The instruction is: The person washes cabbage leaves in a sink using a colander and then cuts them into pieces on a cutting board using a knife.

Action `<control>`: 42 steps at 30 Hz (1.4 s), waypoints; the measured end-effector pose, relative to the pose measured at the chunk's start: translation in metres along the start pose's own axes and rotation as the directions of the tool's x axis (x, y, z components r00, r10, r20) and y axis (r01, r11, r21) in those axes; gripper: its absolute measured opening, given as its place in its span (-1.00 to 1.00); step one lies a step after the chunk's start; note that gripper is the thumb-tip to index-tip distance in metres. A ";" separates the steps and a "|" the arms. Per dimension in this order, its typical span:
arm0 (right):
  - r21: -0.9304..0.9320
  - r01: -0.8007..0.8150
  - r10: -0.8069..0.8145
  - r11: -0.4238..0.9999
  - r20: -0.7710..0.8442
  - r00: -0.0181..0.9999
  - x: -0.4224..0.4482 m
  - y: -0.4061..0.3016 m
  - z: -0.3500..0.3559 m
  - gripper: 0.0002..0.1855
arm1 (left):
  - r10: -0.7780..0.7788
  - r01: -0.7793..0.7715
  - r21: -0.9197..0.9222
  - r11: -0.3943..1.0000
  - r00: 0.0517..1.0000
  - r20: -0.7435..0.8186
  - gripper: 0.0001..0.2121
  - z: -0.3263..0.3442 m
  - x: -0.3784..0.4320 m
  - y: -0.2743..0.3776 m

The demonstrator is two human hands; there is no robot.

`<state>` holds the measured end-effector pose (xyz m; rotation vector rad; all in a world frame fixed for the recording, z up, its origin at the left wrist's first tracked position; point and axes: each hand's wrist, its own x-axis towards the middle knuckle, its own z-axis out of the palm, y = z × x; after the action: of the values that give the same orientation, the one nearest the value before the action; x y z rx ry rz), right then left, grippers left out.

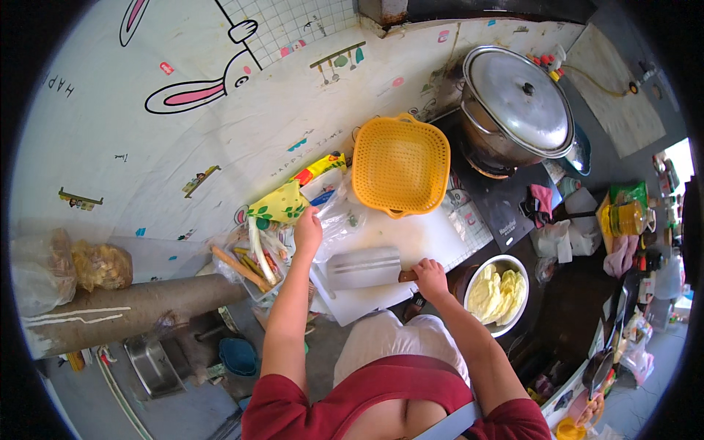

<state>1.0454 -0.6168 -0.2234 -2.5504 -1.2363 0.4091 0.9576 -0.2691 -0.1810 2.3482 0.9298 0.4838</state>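
My right hand (431, 279) grips the wooden handle of a cleaver (363, 268), whose broad blade points left, low over a white cutting board (360, 311). My left hand (308, 231) is at the lower edge of a yellow package with green leaf prints (280, 202). Its fingers are curled, and whether they pinch the package is hidden. Clear plastic film (342, 220) lies just right of that hand. A clear plastic container (256, 267) below it to the left holds a scallion stalk (256, 245), a carrot-like root (242, 268) and other vegetables.
A yellow perforated basket (401, 165) stands behind the board. At the right, a metal bowl (522, 297) holds pale cabbage leaves (495, 294). A large lidded metal pot (514, 104) sits on a black stove (495, 209). A thick pipe (154, 302) runs along the left.
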 end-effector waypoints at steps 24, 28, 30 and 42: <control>0.898 -0.280 0.496 -0.339 0.424 0.758 0.133 -0.054 -0.033 -0.43 | -0.254 0.201 -0.585 0.785 0.967 -0.010 -0.81 -0.106 -0.053 -0.003; 0.844 -0.292 0.384 -0.450 0.478 0.790 0.117 -0.085 -0.040 -0.40 | -0.351 0.217 -0.612 0.761 0.930 -0.107 -0.82 -0.117 -0.059 -0.029; 0.816 -0.309 0.316 -0.488 0.495 0.810 0.111 -0.090 -0.042 -0.32 | -0.372 0.211 -0.614 0.760 0.917 -0.145 -0.82 -0.124 -0.059 -0.034; 0.802 -0.316 0.250 -0.508 0.488 0.836 0.112 -0.068 -0.041 -0.53 | -0.187 0.267 0.190 0.945 0.916 -0.354 -0.39 -0.113 -0.082 -0.043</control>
<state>1.0781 -0.4924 -0.1753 -0.9705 0.3356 1.0471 0.8216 -0.2598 -0.1300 2.3609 1.4742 0.7222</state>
